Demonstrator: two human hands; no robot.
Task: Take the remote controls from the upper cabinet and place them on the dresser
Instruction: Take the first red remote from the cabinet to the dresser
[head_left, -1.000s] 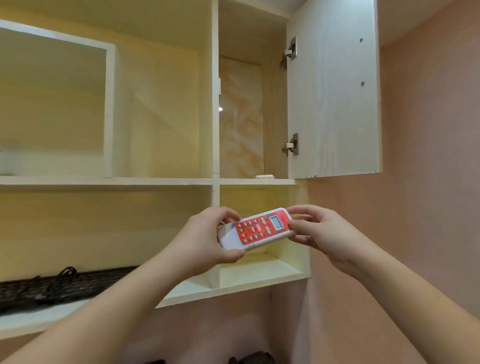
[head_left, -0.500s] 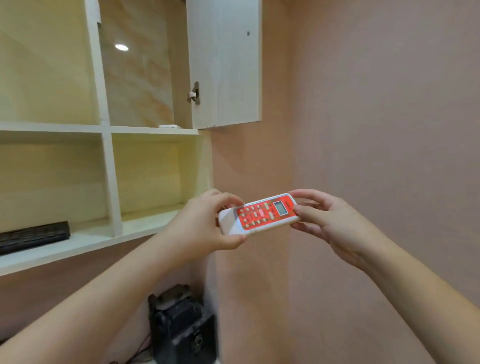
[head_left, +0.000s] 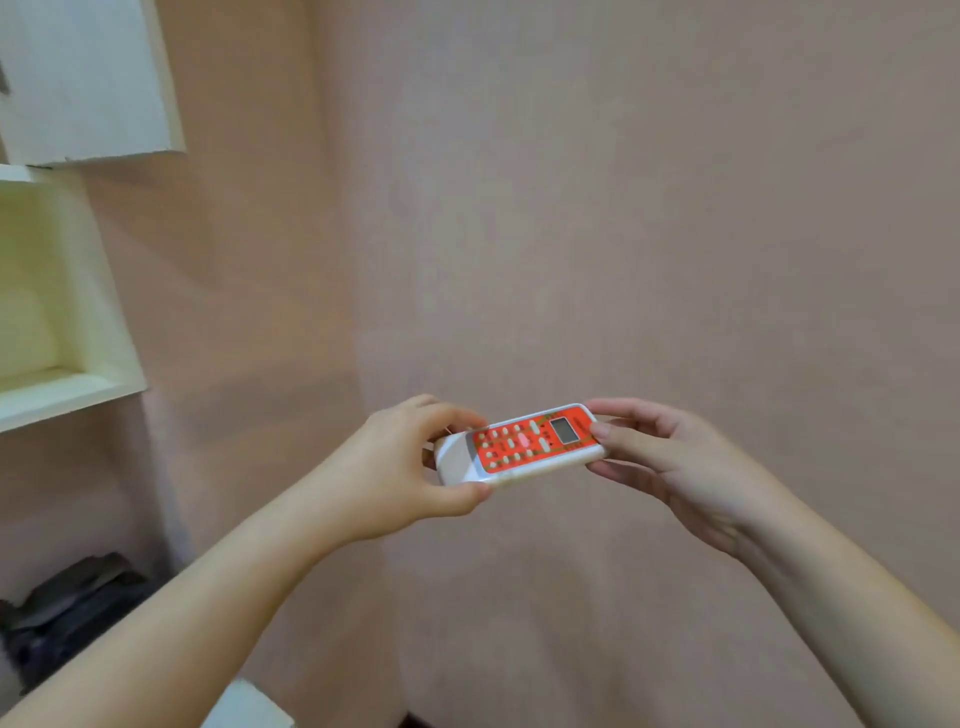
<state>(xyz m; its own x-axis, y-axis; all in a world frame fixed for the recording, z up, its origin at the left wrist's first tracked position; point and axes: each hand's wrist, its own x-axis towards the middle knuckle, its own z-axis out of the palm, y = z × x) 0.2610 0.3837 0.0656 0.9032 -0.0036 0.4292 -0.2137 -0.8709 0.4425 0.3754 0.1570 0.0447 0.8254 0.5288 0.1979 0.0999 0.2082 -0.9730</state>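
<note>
A plain pink plaster wall now fills most of the frame. The view has swung right since a second ago, pushing the pale wooden cabinet shelf and its open white door to the left edge. At centre, the left hand grips the white end of the slim red-and-white remote control, while the right hand pinches its display end, held level as before. That suggests the carry toward the dresser has begun, though no dresser shows. A dark blurred object sits lower left; nothing blocks the hands.
</note>
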